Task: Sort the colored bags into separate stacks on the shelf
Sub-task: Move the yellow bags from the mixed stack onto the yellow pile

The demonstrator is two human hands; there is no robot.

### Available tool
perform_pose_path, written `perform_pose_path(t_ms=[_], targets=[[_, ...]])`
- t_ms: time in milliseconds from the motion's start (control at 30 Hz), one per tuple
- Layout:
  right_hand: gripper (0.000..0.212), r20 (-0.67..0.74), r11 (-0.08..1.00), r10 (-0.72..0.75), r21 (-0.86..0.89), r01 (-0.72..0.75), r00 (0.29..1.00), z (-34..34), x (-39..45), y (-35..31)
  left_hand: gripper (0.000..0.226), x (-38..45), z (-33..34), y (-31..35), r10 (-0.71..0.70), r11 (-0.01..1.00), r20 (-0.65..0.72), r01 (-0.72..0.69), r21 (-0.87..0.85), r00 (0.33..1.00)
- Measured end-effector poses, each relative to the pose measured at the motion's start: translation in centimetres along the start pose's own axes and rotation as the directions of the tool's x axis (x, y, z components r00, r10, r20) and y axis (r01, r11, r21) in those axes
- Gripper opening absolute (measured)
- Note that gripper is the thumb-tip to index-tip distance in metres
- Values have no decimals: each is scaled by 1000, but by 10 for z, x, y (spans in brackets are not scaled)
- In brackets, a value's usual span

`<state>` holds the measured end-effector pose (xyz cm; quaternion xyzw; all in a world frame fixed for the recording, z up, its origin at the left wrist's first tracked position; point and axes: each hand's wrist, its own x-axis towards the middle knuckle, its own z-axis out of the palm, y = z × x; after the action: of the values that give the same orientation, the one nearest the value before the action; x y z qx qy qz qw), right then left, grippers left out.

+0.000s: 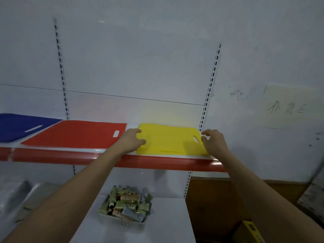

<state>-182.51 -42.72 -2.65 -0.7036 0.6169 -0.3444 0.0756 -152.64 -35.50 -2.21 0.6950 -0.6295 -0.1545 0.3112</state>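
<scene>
Stacks number three on the shelf [70, 156]: blue bags [19, 126], red bags [77, 134], yellow bags [168, 139]. Left hand [133, 139] and right hand [213, 140] rest loose-fingered at the yellow edges.

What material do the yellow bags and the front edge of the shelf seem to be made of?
The yellow bags look like thin non-woven fabric, matte: no shine, flat soft layers, a die-cut handle slot. It might be a matte plastic sheet; the picture leaves that open. The shelf's red front edge looks like glossy plastic or painted metal: light streaks run along its rounded strip.
</scene>
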Motion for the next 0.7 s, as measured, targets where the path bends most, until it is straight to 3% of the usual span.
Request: perform_pose_path(t_ms=[67, 167, 400, 700], targets=[[23, 20, 989, -75, 127, 72, 997, -3, -7, -17, 52, -12, -3, 2, -2, 999, -55, 4, 40, 998], [14, 158, 957, -175, 260, 130, 972, 1, -26, -46, 41, -33, -10, 3, -10, 989, -152, 33, 144, 988], [18, 351, 904, -378, 338, 261, 857, 30, -76, -120, 22, -113, -41, -1, -123, 936, -248, 196, 293, 961], [34, 492, 756, -651, 490, 434, 578, 68, -178, -254, 17, -245, -117, -53, -354, 815, -402, 490, 311, 844]])
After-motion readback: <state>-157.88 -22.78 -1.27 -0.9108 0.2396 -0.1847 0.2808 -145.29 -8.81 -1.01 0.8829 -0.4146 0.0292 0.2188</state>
